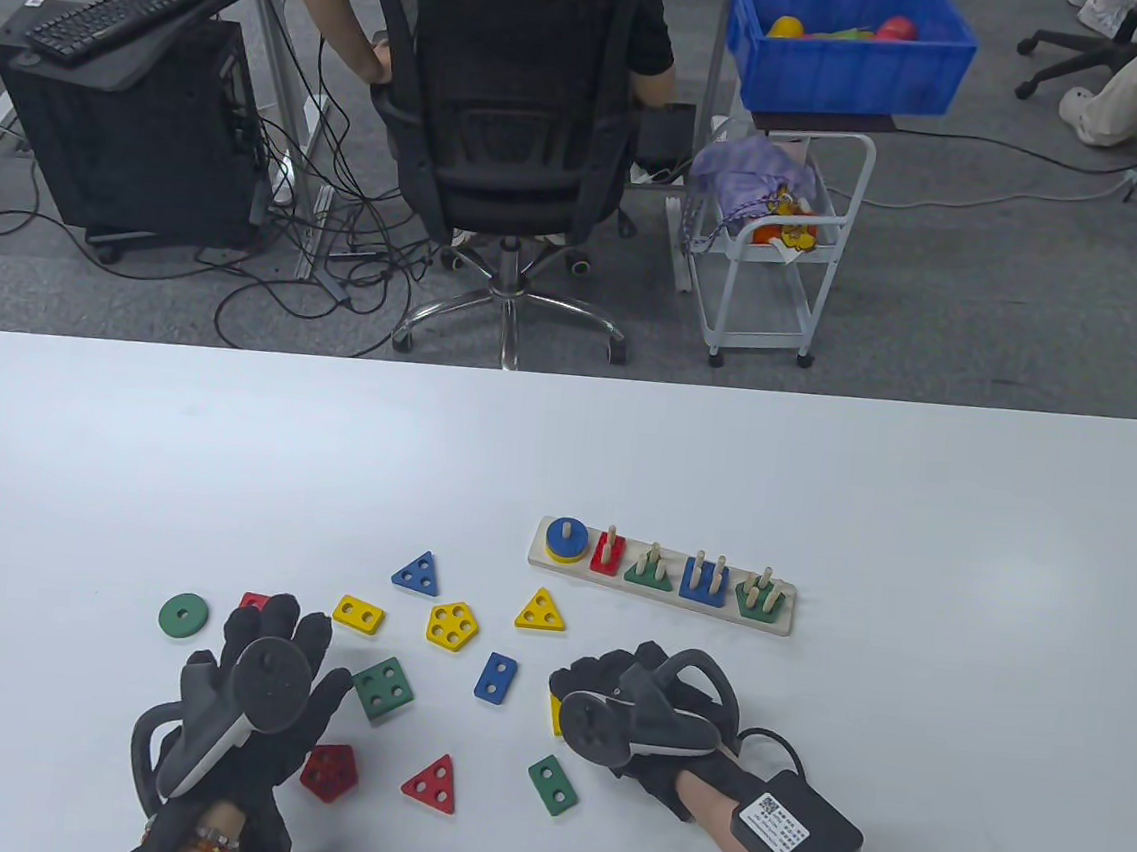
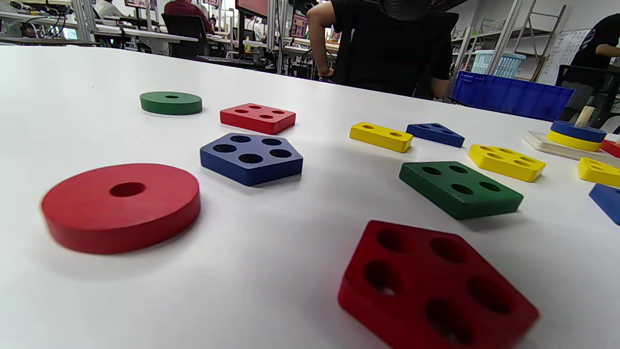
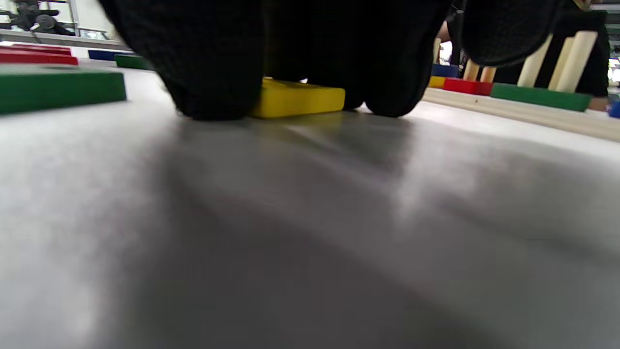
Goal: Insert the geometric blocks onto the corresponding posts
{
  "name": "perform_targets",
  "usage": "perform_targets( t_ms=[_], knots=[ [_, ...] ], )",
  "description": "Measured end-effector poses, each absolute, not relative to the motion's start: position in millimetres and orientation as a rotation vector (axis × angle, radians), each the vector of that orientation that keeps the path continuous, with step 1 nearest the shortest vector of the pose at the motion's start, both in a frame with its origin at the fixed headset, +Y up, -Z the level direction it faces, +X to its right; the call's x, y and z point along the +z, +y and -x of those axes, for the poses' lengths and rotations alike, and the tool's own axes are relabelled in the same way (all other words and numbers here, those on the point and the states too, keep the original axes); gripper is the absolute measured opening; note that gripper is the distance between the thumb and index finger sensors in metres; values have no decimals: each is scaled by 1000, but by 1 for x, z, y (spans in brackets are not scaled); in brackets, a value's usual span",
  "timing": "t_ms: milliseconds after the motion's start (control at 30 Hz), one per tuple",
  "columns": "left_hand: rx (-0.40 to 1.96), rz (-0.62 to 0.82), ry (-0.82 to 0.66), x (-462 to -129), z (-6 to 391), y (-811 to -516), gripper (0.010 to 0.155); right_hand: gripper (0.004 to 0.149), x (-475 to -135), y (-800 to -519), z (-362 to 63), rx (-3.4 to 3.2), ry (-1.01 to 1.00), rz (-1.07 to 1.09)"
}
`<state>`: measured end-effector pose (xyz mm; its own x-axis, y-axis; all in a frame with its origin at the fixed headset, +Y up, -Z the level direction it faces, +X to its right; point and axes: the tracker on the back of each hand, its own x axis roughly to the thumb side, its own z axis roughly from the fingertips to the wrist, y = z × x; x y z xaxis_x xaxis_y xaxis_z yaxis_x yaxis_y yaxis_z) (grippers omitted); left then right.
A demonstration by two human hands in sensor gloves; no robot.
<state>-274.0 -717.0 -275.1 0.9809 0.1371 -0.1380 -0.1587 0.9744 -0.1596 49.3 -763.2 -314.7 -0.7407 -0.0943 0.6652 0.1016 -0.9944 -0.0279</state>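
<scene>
Your right hand [image 1: 636,714] curls down over the flat yellow wooden block [image 3: 295,99] on the worktop, fingertips touching it, pegboard [image 1: 659,611] lying beyond.

Flat yellow block [image 3: 298,99] lies on table, near pegboard [image 1: 663,576].
</scene>
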Motion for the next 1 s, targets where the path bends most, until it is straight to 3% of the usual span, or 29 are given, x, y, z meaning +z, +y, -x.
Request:
perform_targets(
  t_ms=[300,533,733,1000],
  knots=[
    [150,170,125,-275,274,-717,71,61,-323,-737,-78,-2968,144,976],
    [149,171,127,-275,274,-717,71,61,-367,-705,-116,-3033,145,601],
    [147,176,130,-275,274,-717,71,61,-403,-708,-139,-3074,80,276],
    [147,181,132,-275,274,-717,71,61,-417,-720,-145,-3090,21,188]
  ],
)
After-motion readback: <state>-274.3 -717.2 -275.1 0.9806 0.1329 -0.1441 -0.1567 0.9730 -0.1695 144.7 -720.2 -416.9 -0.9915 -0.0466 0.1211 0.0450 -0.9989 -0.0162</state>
